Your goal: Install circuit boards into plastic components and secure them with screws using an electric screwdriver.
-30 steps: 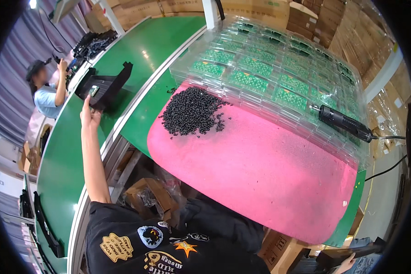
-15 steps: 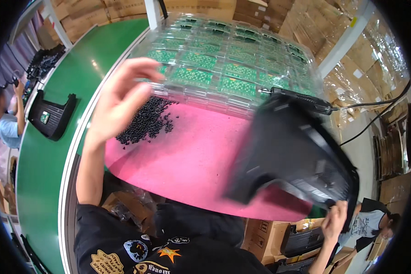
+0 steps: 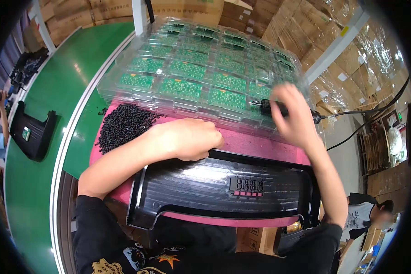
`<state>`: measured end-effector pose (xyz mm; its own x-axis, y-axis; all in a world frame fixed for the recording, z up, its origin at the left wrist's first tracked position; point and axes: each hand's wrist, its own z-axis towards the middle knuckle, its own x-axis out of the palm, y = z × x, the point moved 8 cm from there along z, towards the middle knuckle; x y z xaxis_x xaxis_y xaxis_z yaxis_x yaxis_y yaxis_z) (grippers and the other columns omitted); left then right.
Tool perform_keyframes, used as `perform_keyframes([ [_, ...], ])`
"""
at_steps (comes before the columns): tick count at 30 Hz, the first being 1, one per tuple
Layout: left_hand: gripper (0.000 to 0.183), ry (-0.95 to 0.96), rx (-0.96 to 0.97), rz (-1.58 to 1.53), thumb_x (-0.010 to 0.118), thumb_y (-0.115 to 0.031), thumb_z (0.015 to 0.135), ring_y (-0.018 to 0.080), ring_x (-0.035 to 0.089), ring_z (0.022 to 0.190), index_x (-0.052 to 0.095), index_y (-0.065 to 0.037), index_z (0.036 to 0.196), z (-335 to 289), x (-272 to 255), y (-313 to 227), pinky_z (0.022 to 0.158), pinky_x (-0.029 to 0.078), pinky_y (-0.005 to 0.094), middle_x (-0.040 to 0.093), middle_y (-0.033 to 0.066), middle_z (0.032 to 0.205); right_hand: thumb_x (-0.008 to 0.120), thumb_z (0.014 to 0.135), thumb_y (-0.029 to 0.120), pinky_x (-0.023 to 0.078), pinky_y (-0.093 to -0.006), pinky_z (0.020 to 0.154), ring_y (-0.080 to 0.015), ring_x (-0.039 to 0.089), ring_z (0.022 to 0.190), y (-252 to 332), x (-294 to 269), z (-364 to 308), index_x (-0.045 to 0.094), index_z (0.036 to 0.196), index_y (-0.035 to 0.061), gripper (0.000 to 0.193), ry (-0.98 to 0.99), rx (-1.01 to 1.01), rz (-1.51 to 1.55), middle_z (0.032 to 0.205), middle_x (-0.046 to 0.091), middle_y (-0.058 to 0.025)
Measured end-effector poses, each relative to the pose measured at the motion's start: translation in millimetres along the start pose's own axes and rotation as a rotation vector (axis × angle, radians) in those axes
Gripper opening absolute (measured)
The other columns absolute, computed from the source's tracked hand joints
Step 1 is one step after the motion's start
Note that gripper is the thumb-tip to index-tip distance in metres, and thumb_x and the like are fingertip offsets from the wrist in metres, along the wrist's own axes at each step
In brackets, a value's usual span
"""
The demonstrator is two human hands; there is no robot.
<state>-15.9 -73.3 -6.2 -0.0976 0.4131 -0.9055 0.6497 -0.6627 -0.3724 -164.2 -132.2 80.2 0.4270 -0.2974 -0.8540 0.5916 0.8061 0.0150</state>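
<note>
A black plastic housing [image 3: 192, 182], long and tray-shaped with a curved cutout on its near side, lies before me with its hollow face up. A small slotted panel [image 3: 247, 187] is formed in its floor. My left hand [image 3: 182, 139] is closed at the housing's far rim, its fingertips partly hidden. My right hand [image 3: 294, 114], slightly blurred, is over the handle of a black corded electric screwdriver [image 3: 266, 107], thumb and fingers apart. The screwdriver lies on the front of stacked clear plastic trays [image 3: 169, 102] that hold green circuit boards [image 3: 182, 89].
A pile of small black screws [image 3: 123, 125] lies left on the pink mat [image 3: 265, 145]. Beyond a white rail, a green conveyor [image 3: 77, 98] carries another black housing [image 3: 32, 132] with a board. The screwdriver's cord [image 3: 365, 112] runs right. Co-workers [image 3: 363, 217] are at both sides.
The black housing came down from the right and lies flat before me. My right hand left it for the screwdriver. My left hand moved from near the trays to the housing's rim and closed.
</note>
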Motion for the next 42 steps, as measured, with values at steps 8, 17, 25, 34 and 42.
perform_keyframes([
  [8, 0.01, -0.155, 0.014, 0.121, 0.062, -0.002, 0.073, 0.038, 0.069, 0.082, 0.068, 0.003, 0.08, -6.0, -9.6, -5.4, 0.069, 0.057, 0.046, 0.068, 0.0226, 0.081, 0.056, 0.089, 0.027, 0.034, -0.052, 0.108, -0.0323, 0.035, 0.136, -148.3, 137.6, 110.4, 0.05, 0.134, 0.0091, 0.049, 0.313, 0.481, -0.36, 0.146, 0.038, -0.0114],
  [17, 0.01, -0.143, 0.002, 0.138, 0.061, 0.0, 0.073, 0.0377, 0.069, 0.082, 0.067, 0.003, 0.08, -6.8, -5.2, -7.9, 0.069, 0.057, 0.0459, 0.068, 0.0229, 0.083, 0.055, 0.088, 0.02, 0.029, -0.0484, 0.111, -0.0248, 0.036, 0.136, -144.1, 144.5, 122.8, 0.045, 0.136, 0.0044, 0.051, 0.257, 0.281, -0.465, 0.144, 0.041, -0.0095],
  [25, 0.025, -0.517, 0.047, -0.114, 0.076, -0.015, 0.076, 0.0336, 0.065, 0.082, 0.061, 0.001, 0.088, -29.8, -64.4, -15.4, 0.071, 0.051, 0.0411, 0.064, 0.0169, 0.088, 0.069, 0.073, -0.002, 0.048, -0.0377, 0.084, -0.0279, 0.06, 0.098, 12.2, -6.6, 57.0, 0.063, 0.094, 0.0006, 0.022, -0.192, -0.192, 0.049, 0.1, 0.064, -0.0101],
  [34, 0.032, -0.629, 0.098, -0.304, 0.068, -0.001, 0.084, 0.0216, 0.064, 0.067, 0.061, 0.001, 0.115, -27.7, -59.6, -50.4, 0.064, 0.053, 0.0285, 0.067, 0.012, 0.087, 0.075, 0.064, -0.005, 0.051, -0.0396, 0.082, -0.0314, 0.06, 0.095, 88.0, -57.0, -40.7, 0.061, 0.102, 0.0002, 0.041, -0.063, -0.173, 0.203, 0.104, 0.063, -0.0119],
  [42, 0.025, -0.412, 0.039, -0.757, 0.06, -0.001, 0.091, 0.0093, 0.061, 0.064, 0.06, 0.004, 0.116, -7.4, -33.6, -49.3, 0.058, 0.051, 0.0235, 0.066, 0.007, 0.08, 0.082, 0.057, 0.002, 0.049, -0.0408, 0.085, -0.0332, 0.06, 0.1, 73.3, -74.4, -95.3, 0.061, 0.111, -0.0007, 0.057, -0.119, 0.048, 0.083, 0.112, 0.061, -0.013],
])
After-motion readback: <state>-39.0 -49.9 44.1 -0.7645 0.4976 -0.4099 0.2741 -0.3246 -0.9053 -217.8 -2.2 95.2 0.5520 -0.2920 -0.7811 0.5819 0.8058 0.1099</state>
